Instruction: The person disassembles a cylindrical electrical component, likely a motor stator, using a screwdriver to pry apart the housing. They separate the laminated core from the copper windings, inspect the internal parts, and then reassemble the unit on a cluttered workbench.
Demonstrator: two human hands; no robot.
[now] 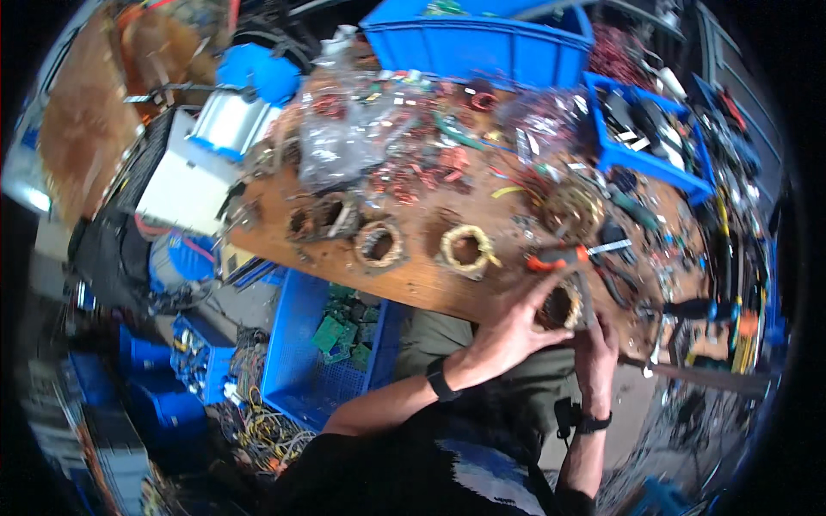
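Large worn wooden counter [413, 279] carried most of the clutter: big blue plastic crate [482, 43] at the far edge, clear plastic bags of parts [344, 138] mid-left, loose copper wire scraps [422, 168] in the centre. Below the near edge sat a blue slotted bin with green circuit boards [327, 344].

Three more ring-shaped motor windings lay in a row on the counter, incl. a pale yellow-taped winding ring [465, 249]. Orange-handled cutters [559, 256] lay just beyond the hands.

The held thing, a dark ring-shaped stator core with copper winding [561, 307], was at the near right edge of the counter. Left hand [509, 331] clasped its left side, fingers curled loosely round the rim. Right hand [595, 348] gripped from below-right, closed on the ring.

Judged: core prob. heavy and rigid for its size; winding wires stiff, ends likely sharp. Best taken by the outer metal rim, not the wire loops.
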